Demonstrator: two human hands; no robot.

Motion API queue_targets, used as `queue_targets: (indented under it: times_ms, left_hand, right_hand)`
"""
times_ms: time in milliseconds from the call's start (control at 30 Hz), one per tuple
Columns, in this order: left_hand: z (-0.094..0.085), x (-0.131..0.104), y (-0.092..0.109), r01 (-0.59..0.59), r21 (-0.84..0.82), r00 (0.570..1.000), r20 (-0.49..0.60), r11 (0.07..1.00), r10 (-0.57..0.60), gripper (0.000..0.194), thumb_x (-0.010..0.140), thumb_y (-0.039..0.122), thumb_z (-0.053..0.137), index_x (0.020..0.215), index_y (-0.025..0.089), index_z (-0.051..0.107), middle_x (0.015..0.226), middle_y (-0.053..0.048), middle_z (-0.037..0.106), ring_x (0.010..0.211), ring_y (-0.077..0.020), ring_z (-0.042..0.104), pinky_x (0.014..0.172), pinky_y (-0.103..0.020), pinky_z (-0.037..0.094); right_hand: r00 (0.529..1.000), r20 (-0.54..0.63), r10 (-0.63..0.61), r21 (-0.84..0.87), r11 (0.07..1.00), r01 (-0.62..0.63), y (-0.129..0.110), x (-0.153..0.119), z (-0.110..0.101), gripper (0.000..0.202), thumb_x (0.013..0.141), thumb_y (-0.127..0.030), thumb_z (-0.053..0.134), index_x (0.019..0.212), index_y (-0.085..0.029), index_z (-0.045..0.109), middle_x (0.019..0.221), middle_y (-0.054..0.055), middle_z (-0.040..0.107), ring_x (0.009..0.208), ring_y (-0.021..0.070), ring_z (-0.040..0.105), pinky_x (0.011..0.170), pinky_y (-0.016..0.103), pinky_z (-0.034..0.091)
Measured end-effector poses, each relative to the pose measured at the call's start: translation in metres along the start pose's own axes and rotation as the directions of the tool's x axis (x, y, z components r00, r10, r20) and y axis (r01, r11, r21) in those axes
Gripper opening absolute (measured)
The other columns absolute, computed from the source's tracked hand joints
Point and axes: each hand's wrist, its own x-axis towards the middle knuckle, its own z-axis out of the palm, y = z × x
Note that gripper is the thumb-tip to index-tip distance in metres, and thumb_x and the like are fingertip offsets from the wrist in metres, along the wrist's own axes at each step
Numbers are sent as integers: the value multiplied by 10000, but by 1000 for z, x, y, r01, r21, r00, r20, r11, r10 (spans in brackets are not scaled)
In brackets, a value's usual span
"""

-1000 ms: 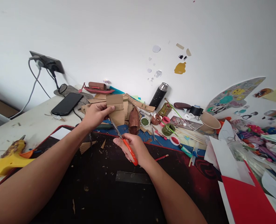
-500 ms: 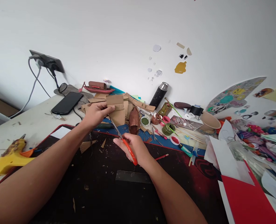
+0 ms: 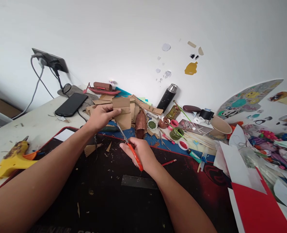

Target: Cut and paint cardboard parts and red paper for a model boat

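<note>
My left hand pinches a piece of brown cardboard between thumb and fingers, above the dark mat. In my right hand is a pair of scissors with orange handles. Its blades point up and away, their tips at the lower edge of the cardboard by my left fingers. I cannot tell whether the tips touch it. Just behind my right hand lies a brown rolled piece. A clear ruler rests on the mat below my right hand.
On the left are a yellow glue gun and a phone. Behind stand a small red boat model, a black flask and several paint pots. Papers and colourful craft scraps crowd the right side.
The view has shifted slightly, so everything sits a little to the right. My hands, the cardboard and the scissors keep nearly the same positions relative to each other.
</note>
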Motion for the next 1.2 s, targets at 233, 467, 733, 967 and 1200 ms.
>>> queue_targets:
  times_ms: [233, 467, 733, 967, 1200]
  left_hand:
    - [4, -2, 11, 66, -48, 998, 16, 997, -65, 581, 608, 658, 965, 967, 207, 899, 1024, -102, 876, 1010, -338, 769, 855, -383, 623]
    - [1, 0, 7, 45, -41, 998, 38, 998, -44, 620, 609, 728, 945, 937, 205, 894, 1004, -108, 872, 1007, -337, 771, 863, -397, 634]
    - [-4, 2, 5, 67, -55, 996, 67, 996, -63, 594, 624, 697, 957, 947, 203, 892, 988, -110, 871, 984, -336, 782, 830, -396, 641]
    - [-2, 0, 7, 53, -66, 991, 124, 996, -45, 542, 617, 647, 982, 911, 202, 887, 959, -105, 868, 983, -334, 784, 885, -413, 636]
    - [-14, 9, 1, 103, -233, 995, 7, 967, -104, 522, 601, 542, 1011, 934, 166, 871, 896, -114, 844, 817, -277, 764, 760, -385, 615]
  right_hand:
    - [996, 64, 56, 94, 994, -62, 2, -1, 0, 438, 950, -635, 776, 856, -246, 597, 530, -74, 504, 384, 125, 496, 423, 242, 348]
    - [977, 196, 83, 312, 939, -143, 0, -1, -4, 541, 900, -735, 783, 924, -211, 652, 658, 1, 719, 593, 173, 740, 566, 243, 583]
    - [960, 275, 54, 326, 934, -146, -7, -3, -14, 615, 764, -672, 941, 1081, -195, 716, 762, 1, 722, 796, 235, 803, 738, 318, 615]
    - [937, 348, 12, 327, 936, -133, -6, -6, -16, 641, 813, -597, 947, 1238, -198, 679, 903, 44, 789, 875, 248, 793, 777, 333, 602]
    - [932, 356, 72, 333, 922, -198, -7, -5, -13, 647, 795, -655, 931, 1198, -208, 693, 917, 41, 794, 795, 223, 807, 706, 290, 586]
